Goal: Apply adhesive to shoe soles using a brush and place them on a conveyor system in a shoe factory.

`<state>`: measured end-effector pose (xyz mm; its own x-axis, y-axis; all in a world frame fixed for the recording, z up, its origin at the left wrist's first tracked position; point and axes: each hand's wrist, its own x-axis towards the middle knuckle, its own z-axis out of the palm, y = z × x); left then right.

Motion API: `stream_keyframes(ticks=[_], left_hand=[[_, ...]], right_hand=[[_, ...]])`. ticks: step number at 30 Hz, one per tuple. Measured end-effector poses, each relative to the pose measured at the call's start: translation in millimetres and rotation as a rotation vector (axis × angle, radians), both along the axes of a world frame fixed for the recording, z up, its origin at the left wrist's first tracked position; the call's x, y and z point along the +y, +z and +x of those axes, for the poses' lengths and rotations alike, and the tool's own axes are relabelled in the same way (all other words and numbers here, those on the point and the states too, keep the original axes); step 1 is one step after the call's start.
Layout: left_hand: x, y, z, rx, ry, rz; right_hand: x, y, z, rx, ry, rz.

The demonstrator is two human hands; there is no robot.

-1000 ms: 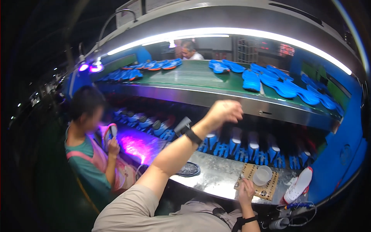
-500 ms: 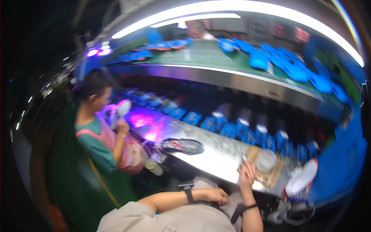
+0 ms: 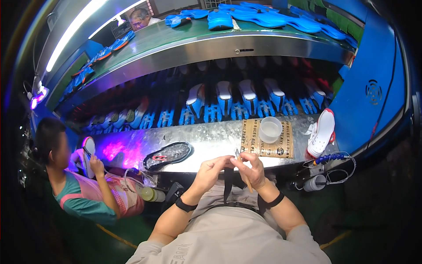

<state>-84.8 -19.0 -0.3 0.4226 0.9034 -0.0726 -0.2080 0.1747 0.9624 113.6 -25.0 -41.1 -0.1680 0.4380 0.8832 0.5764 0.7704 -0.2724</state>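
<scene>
My right hand (image 3: 251,169) grips a thin brush with a light wooden handle (image 3: 249,182), which slants down through its fingers. Close beside it, my left hand (image 3: 213,171) has thumb and fingertips pinched together near the brush's upper end. What that pinch holds, if anything, I cannot make out. A black strip (image 3: 227,187) hangs below the hands. Both hands are over the near edge of the metal bench (image 3: 206,134). Beyond the right hand, a translucent cup (image 3: 270,127) stands on printed brown cardboard (image 3: 283,148). A dark shoe-shaped item (image 3: 168,156) with a red mark lies left of the hands.
A white shoe with red trim (image 3: 323,132) leans at the bench's right end, above coiled tubing (image 3: 347,165). A person (image 3: 90,189) works at left, holding a shoe. Blue racks with soles (image 3: 248,97) line the back; blue soles (image 3: 263,20) lie on the upper belt.
My view has swung to the right and steadied. My hands, apart before, have come together above the bench edge; the brush now shows clearly in the right one.
</scene>
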Motion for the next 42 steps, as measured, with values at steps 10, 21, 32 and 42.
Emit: stream_keyframes(ticks=[10,21,32,42], left_hand=[[8,11,11,-0.185,0.046,0.074],[13,9,45,-0.582,-0.092,-0.273],[45,-4,61,-0.459,0.032,-0.195],[138,2,72,0.030,0.123,0.242]], right_hand=[[-37,22,-24,0.329,0.108,-0.291],[-33,35,-22,1.282,0.634,-0.773],[10,43,4,0.973,0.342,-0.817],[90,77,54,0.630,0.216,-0.852]])
